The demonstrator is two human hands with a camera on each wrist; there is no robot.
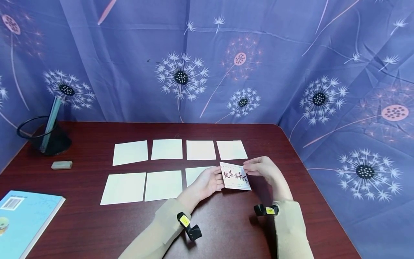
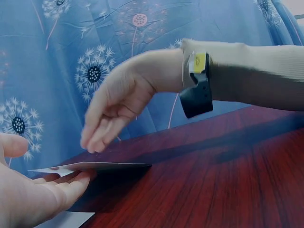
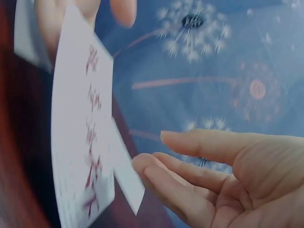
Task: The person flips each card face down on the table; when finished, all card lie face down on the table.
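A card [image 1: 235, 176] printed with dark red Chinese characters rests tilted on the fingers of my left hand [image 1: 207, 183]. The left thumb stands apart above it in the left wrist view. My right hand [image 1: 263, 171] is at the card's right side, and in the right wrist view its fingers and thumb are spread, with a gap to the card. Several blank white cards lie on the table in two rows, among them one at the back right [image 1: 231, 150]. The left hand partly covers a front-row card [image 1: 193, 174].
A black mesh pen holder [image 1: 53, 142] with a light blue stick-like item stands at the back left of the dark red table [image 1: 226, 230]. Near it lies a small whitish block [image 1: 61, 165]. A light blue book [image 1: 35, 216] is at the front left. Blue dandelion-print cloth [image 1: 129, 72] hangs behind.
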